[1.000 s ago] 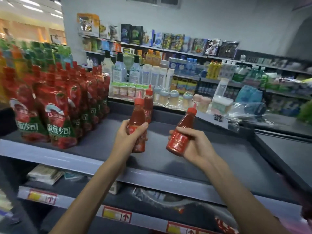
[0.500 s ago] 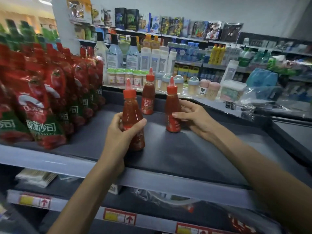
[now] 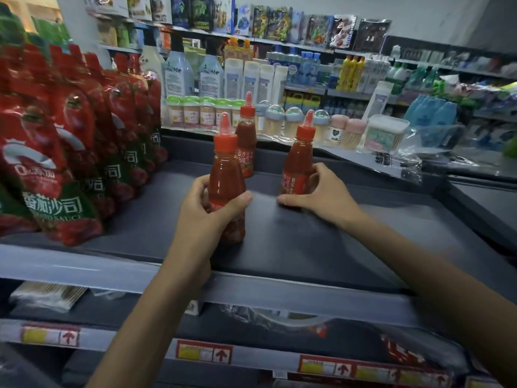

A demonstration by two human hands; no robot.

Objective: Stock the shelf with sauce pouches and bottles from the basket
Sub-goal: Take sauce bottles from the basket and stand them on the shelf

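The left hand [image 3: 207, 217] grips the near bottle [image 3: 227, 180] of red sauce around its lower half, thumb across the front and fingers curled round the left side. The bottle is upright with its base low over the front part of the dark shelf [image 3: 321, 247] — I cannot tell if it touches down. The right hand [image 3: 319, 196] holds a second bottle [image 3: 298, 159] further back and to the right, fingers wrapped behind it and the thumb lying along its foot; it leans slightly. A third bottle [image 3: 246, 147] stands alone behind the first 2, near the shelf's back edge. Red sauce pouches [image 3: 56, 163] fill the shelf's left side in rows — upright, well apart from both hands.
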